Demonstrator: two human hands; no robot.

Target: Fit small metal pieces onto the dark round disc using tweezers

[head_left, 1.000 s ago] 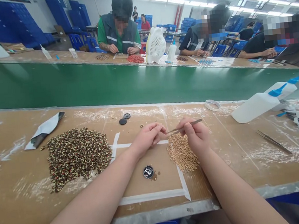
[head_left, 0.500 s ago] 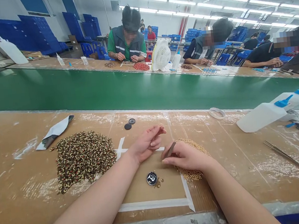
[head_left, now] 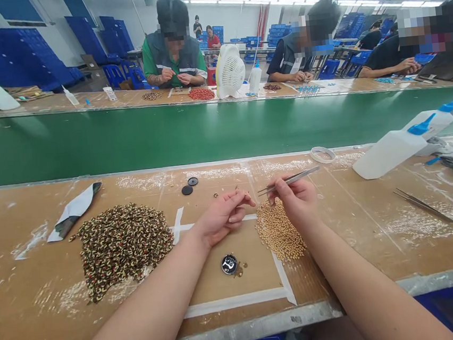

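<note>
My right hand (head_left: 298,200) is closed on metal tweezers (head_left: 287,180), their tips pointing left toward my left hand. It hovers over the far end of a pile of small tan beads (head_left: 279,232). My left hand (head_left: 225,214) pinches a tiny bead-like piece between thumb and fingertips, just left of the tweezer tips. A small black round cap (head_left: 228,264) with a few loose bits lies on the brown board inside a white tape outline (head_left: 239,298). A larger heap of dark spotted beads (head_left: 122,244) lies to the left.
Two black discs (head_left: 189,186) and a tape ring (head_left: 323,155) lie farther back. White squeeze bottles with blue caps (head_left: 396,145) and spare tweezers (head_left: 422,205) are at the right, a folded wrapper (head_left: 74,210) at the left. Beyond the green conveyor (head_left: 167,133) other people work.
My right hand lifted from beside the black cap back up over the tan beads, tweezers now pointing left at my left hand. My left hand stayed nearly still.
</note>
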